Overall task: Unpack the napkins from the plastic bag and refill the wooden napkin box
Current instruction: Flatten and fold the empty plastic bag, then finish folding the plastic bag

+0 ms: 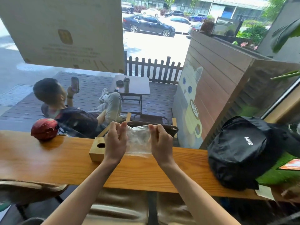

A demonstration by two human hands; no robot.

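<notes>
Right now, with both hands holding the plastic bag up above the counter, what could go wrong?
1. The plastic bag is clear and thin; stretched between the left hand and the right hand, it may tear or slip from the grip.
2. The wooden napkin box sits partly hidden behind the left wrist; lowering that hand could knock it along the counter.

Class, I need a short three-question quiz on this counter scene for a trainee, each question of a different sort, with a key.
1. True or false: both hands hold the clear plastic bag above the counter.
2. The wooden box sits next to which hand: A left, B right?
3. What black thing lies at the counter's right end?

Key: 1 true; 2 A; 3 a backpack.
</notes>
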